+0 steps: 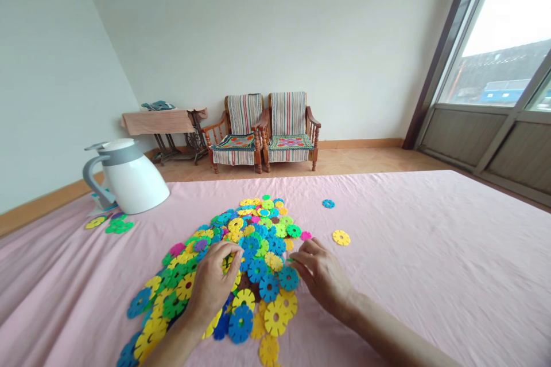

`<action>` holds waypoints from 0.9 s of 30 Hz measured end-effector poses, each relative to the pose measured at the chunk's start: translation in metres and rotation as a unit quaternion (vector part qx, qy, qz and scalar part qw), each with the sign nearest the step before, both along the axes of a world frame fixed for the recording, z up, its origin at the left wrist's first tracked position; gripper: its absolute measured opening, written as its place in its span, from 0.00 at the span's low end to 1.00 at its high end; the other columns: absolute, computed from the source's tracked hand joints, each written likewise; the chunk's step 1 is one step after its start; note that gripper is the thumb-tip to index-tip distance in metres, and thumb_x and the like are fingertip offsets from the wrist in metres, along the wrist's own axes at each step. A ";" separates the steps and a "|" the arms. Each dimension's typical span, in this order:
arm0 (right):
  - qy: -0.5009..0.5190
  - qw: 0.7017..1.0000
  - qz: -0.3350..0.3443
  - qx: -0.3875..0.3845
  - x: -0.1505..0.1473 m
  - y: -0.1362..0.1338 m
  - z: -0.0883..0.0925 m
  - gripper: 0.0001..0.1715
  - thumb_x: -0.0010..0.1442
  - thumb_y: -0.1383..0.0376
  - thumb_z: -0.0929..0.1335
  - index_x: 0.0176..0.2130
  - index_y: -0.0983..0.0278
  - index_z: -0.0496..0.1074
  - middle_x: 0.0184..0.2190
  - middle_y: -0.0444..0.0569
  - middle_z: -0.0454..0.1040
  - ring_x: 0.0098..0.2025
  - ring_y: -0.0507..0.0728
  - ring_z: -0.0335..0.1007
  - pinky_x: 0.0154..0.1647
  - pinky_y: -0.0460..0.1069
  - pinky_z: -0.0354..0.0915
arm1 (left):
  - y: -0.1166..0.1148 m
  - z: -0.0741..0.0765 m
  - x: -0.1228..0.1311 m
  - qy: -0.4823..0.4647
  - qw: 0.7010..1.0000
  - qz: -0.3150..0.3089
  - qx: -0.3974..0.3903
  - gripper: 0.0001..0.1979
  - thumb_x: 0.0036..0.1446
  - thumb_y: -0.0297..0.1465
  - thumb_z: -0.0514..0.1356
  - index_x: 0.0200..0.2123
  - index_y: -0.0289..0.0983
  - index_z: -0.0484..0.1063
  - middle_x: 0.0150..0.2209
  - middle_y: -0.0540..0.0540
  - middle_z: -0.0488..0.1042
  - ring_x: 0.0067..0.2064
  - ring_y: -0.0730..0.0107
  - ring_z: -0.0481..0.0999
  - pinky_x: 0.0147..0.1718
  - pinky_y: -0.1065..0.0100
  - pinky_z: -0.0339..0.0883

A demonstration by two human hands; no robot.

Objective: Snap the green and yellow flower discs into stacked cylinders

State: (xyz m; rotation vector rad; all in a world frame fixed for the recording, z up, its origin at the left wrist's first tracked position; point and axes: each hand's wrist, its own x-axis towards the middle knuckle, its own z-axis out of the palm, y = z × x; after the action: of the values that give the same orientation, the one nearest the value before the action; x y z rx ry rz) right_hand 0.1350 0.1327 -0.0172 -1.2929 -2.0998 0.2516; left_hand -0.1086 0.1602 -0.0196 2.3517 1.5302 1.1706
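Observation:
A heap of notched plastic discs point(258, 269) in blue, yellow, green and other colours lies spread on the pink cloth. Over its left-middle part is my left hand point(215, 275), fingers curled in and thumb close to the forefinger; whatever it may hold is hidden. At the heap's right edge, my right hand point(322, 275) is closed in a pinch, with the thin edge of a green disc point(290, 260) showing at its fingertips. A pink disc point(306, 235) lies just beyond the right fingers.
A white and grey jug point(138, 178) stands at the table's far left, near a few green discs point(119, 226). One yellow disc point(341, 237) and one blue disc point(328, 204) lie apart on the right. Two wooden armchairs point(317, 126) stand beyond the table.

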 end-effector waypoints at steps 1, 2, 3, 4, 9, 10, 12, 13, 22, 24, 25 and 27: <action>0.012 1.000 -0.019 0.004 0.007 0.006 -0.001 0.15 0.62 0.64 0.60 0.34 0.61 0.75 0.30 0.49 0.71 0.36 0.54 0.65 0.35 0.47 0.60 | 0.000 0.000 0.000 0.002 1.000 -0.001 -0.001 0.09 0.59 0.34 0.52 0.32 0.38 0.69 0.35 0.46 0.72 0.40 0.64 0.72 0.40 0.64 0.65; 0.027 0.999 -0.047 0.006 0.016 0.013 -0.002 0.14 0.61 0.64 0.60 0.33 0.61 0.75 0.29 0.48 0.72 0.35 0.54 0.65 0.35 0.47 0.60 | 0.000 0.001 0.001 0.003 1.000 0.000 -0.001 0.09 0.59 0.34 0.52 0.32 0.38 0.69 0.35 0.46 0.72 0.40 0.64 0.72 0.40 0.64 0.65; 0.046 0.995 -0.085 0.004 0.028 0.022 -0.004 0.14 0.60 0.64 0.61 0.32 0.61 0.74 0.29 0.48 0.72 0.34 0.54 0.66 0.35 0.47 0.60 | 0.000 0.002 0.001 0.003 1.000 0.000 -0.002 0.09 0.59 0.35 0.52 0.32 0.38 0.69 0.34 0.46 0.72 0.39 0.65 0.72 0.40 0.65 0.65; 0.070 0.988 -0.138 -0.003 0.043 0.031 -0.006 0.13 0.59 0.64 0.61 0.34 0.62 0.74 0.29 0.47 0.73 0.33 0.53 0.67 0.35 0.47 0.61 | -0.001 0.002 0.001 0.003 1.000 0.000 -0.002 0.09 0.59 0.35 0.52 0.31 0.38 0.69 0.34 0.46 0.72 0.39 0.65 0.72 0.40 0.65 0.65; 0.121 0.920 -0.371 -0.042 0.131 0.065 -0.022 0.17 0.54 0.60 0.62 0.37 0.65 0.74 0.29 0.50 0.76 0.30 0.56 0.70 0.30 0.48 0.60 | -0.001 0.003 0.001 0.003 1.000 0.001 0.000 0.09 0.58 0.34 0.53 0.31 0.38 0.69 0.34 0.47 0.72 0.39 0.65 0.72 0.39 0.65 0.65; 0.120 0.910 -0.395 -0.047 0.146 0.067 -0.025 0.17 0.53 0.59 0.62 0.37 0.65 0.74 0.28 0.51 0.76 0.29 0.57 0.70 0.30 0.48 0.60 | -0.001 0.002 0.001 0.004 1.000 0.001 0.001 0.09 0.58 0.34 0.53 0.31 0.38 0.69 0.34 0.47 0.72 0.39 0.65 0.72 0.39 0.65 0.65; 0.120 0.890 -0.437 -0.054 0.170 0.068 -0.030 0.19 0.51 0.58 0.63 0.37 0.66 0.75 0.28 0.52 0.76 0.29 0.58 0.70 0.28 0.49 0.59 | 0.000 0.002 0.000 0.004 1.000 -0.001 0.001 0.09 0.58 0.34 0.52 0.31 0.38 0.69 0.34 0.46 0.72 0.39 0.65 0.72 0.40 0.65 0.65; 0.121 0.881 -0.454 -0.057 0.179 0.067 -0.032 0.19 0.51 0.58 0.63 0.37 0.66 0.75 0.28 0.53 0.76 0.29 0.59 0.70 0.27 0.49 0.59 | 0.000 0.001 0.000 0.004 1.000 -0.001 0.001 0.09 0.58 0.34 0.52 0.31 0.38 0.69 0.34 0.46 0.72 0.39 0.64 0.72 0.40 0.65 0.65; 0.139 0.854 -0.499 -0.050 0.193 0.064 -0.034 0.22 0.50 0.61 0.63 0.41 0.66 0.75 0.34 0.56 0.77 0.32 0.60 0.72 0.30 0.51 0.61 | 0.001 -0.002 -0.002 0.006 1.000 -0.006 -0.001 0.09 0.59 0.34 0.52 0.31 0.38 0.69 0.35 0.46 0.72 0.40 0.64 0.71 0.40 0.65 0.65; 0.146 0.858 -0.491 -0.035 0.186 0.064 -0.029 0.22 0.51 0.62 0.61 0.43 0.67 0.74 0.36 0.58 0.76 0.32 0.60 0.72 0.33 0.52 0.62 | 0.001 -0.002 -0.002 0.006 1.000 -0.007 0.000 0.09 0.59 0.34 0.53 0.31 0.38 0.69 0.34 0.46 0.72 0.40 0.64 0.71 0.40 0.65 0.65; 0.150 0.866 -0.477 -0.029 0.180 0.064 -0.027 0.22 0.52 0.62 0.61 0.43 0.67 0.74 0.36 0.57 0.76 0.32 0.59 0.72 0.34 0.52 0.62 | 0.001 -0.002 -0.002 0.005 1.000 -0.007 0.000 0.09 0.59 0.34 0.53 0.31 0.38 0.69 0.34 0.46 0.72 0.39 0.65 0.71 0.40 0.65 0.65; 0.158 0.889 -0.430 -0.024 0.165 0.065 -0.021 0.20 0.53 0.61 0.61 0.42 0.66 0.74 0.33 0.53 0.77 0.31 0.57 0.72 0.35 0.50 0.63 | 0.001 0.000 -0.001 0.004 1.000 -0.006 0.002 0.09 0.58 0.34 0.53 0.31 0.38 0.69 0.34 0.46 0.72 0.39 0.65 0.72 0.40 0.65 0.65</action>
State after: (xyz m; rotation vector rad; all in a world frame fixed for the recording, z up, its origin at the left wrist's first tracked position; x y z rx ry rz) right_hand 0.3000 0.1974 -0.0380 -1.9196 -1.1053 0.1054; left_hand -0.1096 0.1609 -0.0201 2.3679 1.5148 1.1626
